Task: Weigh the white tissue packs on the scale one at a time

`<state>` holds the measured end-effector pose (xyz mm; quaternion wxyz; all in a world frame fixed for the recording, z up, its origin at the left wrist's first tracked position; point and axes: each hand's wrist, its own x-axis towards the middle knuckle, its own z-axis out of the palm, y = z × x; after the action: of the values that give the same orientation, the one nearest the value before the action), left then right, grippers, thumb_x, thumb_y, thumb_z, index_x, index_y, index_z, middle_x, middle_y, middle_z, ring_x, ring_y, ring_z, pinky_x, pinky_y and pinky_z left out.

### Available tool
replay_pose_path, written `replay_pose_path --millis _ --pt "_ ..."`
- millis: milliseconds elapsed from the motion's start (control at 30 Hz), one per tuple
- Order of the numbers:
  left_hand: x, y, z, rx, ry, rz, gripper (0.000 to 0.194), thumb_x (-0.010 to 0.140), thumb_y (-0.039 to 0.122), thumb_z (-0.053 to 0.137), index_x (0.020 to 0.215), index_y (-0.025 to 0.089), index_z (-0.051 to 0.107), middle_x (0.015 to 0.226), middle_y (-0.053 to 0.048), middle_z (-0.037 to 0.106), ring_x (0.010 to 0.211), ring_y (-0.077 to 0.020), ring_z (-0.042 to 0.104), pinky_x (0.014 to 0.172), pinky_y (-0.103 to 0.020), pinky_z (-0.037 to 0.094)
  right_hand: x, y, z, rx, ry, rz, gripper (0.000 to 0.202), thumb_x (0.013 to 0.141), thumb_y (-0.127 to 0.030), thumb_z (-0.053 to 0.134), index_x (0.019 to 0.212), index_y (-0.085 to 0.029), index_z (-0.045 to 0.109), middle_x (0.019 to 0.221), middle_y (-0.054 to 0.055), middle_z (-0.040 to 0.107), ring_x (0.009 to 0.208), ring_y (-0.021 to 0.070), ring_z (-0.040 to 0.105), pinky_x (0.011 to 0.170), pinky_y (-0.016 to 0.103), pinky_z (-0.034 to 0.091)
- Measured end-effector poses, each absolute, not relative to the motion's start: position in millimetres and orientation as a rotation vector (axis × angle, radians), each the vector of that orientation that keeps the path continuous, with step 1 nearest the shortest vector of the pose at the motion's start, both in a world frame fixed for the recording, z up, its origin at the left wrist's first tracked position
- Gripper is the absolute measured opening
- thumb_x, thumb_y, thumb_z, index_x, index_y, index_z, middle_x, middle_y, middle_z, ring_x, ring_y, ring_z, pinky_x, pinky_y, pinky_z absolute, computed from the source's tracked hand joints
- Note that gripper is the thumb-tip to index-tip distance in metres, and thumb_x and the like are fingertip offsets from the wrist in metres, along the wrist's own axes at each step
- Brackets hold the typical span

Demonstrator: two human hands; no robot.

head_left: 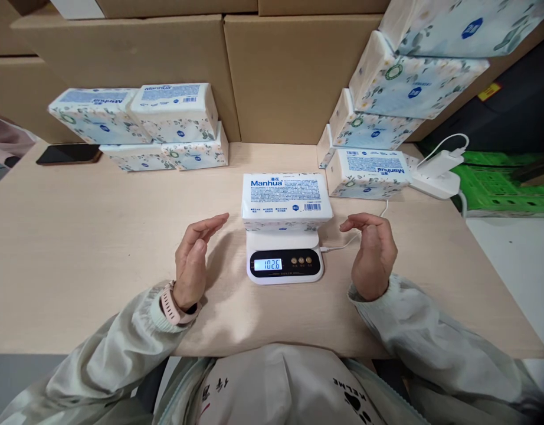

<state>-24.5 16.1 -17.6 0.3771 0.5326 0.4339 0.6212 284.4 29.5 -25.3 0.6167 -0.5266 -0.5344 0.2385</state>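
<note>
On the white scale (283, 242) lies one tissue pack (286, 200). Near left and near right, the left hand (193, 257) and right hand (373, 254) stand apart from it, fingers together, curved.

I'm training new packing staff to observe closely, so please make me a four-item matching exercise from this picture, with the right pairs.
Things
1. Phone
2. Digital scale
3. Left hand
4. Power strip

Places and states
A. Held open, with a pale pink band at its wrist
B. Near the green crate
C. Lying flat near the left end of the table
D. Reading 102.6, under a Manhua pack

Right pairs: 1-C, 2-D, 3-A, 4-B
</note>
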Motion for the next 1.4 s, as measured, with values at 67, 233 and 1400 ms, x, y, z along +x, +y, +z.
replay_pose_path --millis 67,233,1400 --pt "-24 16 -18 1.361 1.116 1.587 0.037 0.106 0.05 0.063 0.124 0.021 0.076 0.133 -0.012 0.077 0.133 -0.0287 0.07 0.122 -0.051 0.051 284 30 -25 -1.205 -1.224 0.559 0.029 0.106 -0.05 0.053 0.111 -0.029 0.072 0.09 0.006 0.072 0.087 0.0294 0.065 0.092 0.05 0.051" --pt "-25 17 -19 1.348 1.104 1.593 0.034 0.106 0.047 0.063 0.123 0.021 0.077 0.132 -0.012 0.077 0.133 -0.0282 0.07 0.122 -0.049 0.051 284 30 -25 -1.216 -1.229 0.541 0.032 0.107 -0.05 0.051 0.11 -0.025 0.072 0.091 0.005 0.071 0.092 0.0278 0.067 0.096 0.049 0.051" --pt "-9 80 39 1.46 0.784 1.353 0.046 0.104 0.055 0.065 0.141 0.028 0.071 0.166 -0.006 0.054 0.164 -0.0342 0.036 0.135 -0.052 0.037 243 69 41 -1.083 -1.738 0.959 0.064 0.107 -0.066 0.047 0.165 -0.042 0.041 0.17 0.0 0.05 0.16 0.0326 0.042 0.137 0.066 0.029"
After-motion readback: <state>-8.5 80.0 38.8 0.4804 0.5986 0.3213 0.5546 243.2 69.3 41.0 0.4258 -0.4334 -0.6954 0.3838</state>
